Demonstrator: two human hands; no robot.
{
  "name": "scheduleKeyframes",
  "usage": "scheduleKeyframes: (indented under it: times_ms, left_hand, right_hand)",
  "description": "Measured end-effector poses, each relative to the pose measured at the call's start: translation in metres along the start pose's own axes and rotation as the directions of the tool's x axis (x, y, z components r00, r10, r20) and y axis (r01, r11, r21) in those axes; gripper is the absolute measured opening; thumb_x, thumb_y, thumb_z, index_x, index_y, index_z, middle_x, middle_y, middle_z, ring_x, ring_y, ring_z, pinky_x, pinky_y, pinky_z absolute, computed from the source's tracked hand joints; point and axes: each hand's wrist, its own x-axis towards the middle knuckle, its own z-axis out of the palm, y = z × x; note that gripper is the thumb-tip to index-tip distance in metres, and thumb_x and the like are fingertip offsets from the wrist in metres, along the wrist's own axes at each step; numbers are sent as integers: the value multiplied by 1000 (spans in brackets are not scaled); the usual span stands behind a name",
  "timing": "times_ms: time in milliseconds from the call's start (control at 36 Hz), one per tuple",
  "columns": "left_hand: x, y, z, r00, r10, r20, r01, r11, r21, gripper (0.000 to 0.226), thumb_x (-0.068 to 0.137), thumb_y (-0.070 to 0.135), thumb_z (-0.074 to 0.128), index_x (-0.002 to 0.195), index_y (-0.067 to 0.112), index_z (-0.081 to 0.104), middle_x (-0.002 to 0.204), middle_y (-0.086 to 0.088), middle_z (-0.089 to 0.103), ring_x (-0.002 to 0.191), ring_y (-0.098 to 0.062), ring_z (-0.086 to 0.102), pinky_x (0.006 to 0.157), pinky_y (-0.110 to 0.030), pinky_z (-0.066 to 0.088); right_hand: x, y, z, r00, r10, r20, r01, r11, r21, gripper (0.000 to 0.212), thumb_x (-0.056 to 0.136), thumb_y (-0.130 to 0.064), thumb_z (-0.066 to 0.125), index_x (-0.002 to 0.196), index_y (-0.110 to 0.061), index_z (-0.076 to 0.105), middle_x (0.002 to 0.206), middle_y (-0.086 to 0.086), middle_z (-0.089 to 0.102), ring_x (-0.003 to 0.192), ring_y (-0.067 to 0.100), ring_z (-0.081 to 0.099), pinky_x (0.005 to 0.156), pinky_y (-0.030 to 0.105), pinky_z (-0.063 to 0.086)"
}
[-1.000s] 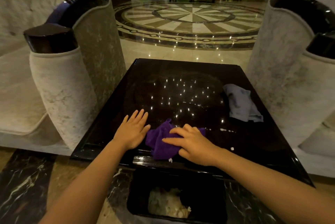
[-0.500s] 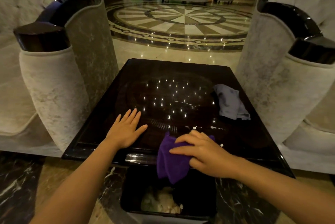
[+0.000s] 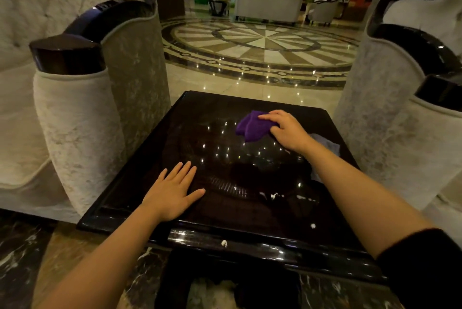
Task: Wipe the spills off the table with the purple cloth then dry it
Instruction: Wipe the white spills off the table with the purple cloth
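Now we see the change: our right hand (image 3: 287, 131) has carried the purple cloth (image 3: 252, 125) from the near edge of the surface (image 3: 225, 208), where a moment ago it hung over the bin, out to the far right part of the top. We judge this as the start of a fresh wiping pass, with the last gathered bits presumably dropped into the bin (image 3: 225, 291) below the near edge.

The surface is the biggest thing here: a dark, glossy, roughly square top with a raised moulded rim, polished enough to mirror the ceiling lights as small bright dots. Padded pale armchairs with black lacquered arm caps stand on either side of it.

The purple cloth is soft, bunched microfibre, folded into a loose lump; our right hand clasps it from the right side, fingers curled over the top, pressing it down on the surface. A grey cloth (image 3: 325, 141), limp and flat, lies at the right edge of the surface, mostly hidden behind our right forearm; we take it to be for drying.

Our left hand (image 3: 175, 193) lies flat and spread on the near-left part of the surface, grasping nothing.

Small white spill specks (image 3: 275, 195) remain near the front edge, one more (image 3: 224, 243) on the rim itself, so wiping is not finished.
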Motion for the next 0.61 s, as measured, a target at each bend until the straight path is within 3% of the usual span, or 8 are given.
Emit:
scheduleKeyframes:
  times_ms: [83, 222, 389, 611]
  left_hand:
    - [1, -1, 1, 1000, 0, -11, 0, 1000, -2, 71, 90, 59, 19, 145, 22, -6, 156, 3, -11, 143, -12, -14, 116, -36, -7]
    - [1, -1, 2, 1000, 1, -18, -1, 1000, -4, 71, 90, 59, 21, 145, 22, -5, 156, 4, -10, 143, -11, -13, 116, -35, -7]
    - [0, 1, 3, 1000, -4, -18, 4, 1000, -2, 71, 90, 58, 21, 145, 22, -6, 156, 3, -10, 143, -11, -13, 116, -36, -7]
    - [-1, 1, 2, 1000, -10, -18, 10, 1000, -11, 71, 90, 58, 22, 145, 22, -4, 157, 3, -9, 143, -12, -11, 117, -37, -6]
  right_hand:
    - [13, 20, 20, 997, 66, 50, -63, 996, -61, 42, 87, -2, 44, 127, -16, 51, 135, 15, 47, 123, 34, 41, 109, 46, 32]
    - [13, 49, 43, 958, 217, 187, -190, 970, -153, 52, 90, -11, 37, 138, -30, 33, 147, 11, 35, 132, 34, 30, 110, 47, 29]
    - [8, 47, 52, 956, 227, 185, -148, 919, -366, 47, 91, -30, 35, 136, -42, 29, 149, 0, 29, 129, 32, 28, 104, 48, 26]
    - [-36, 29, 54, 953, 94, 287, 21, 927, -373, 50, 89, -36, 40, 138, -36, 28, 139, 6, 32, 122, 29, 34, 96, 42, 37]
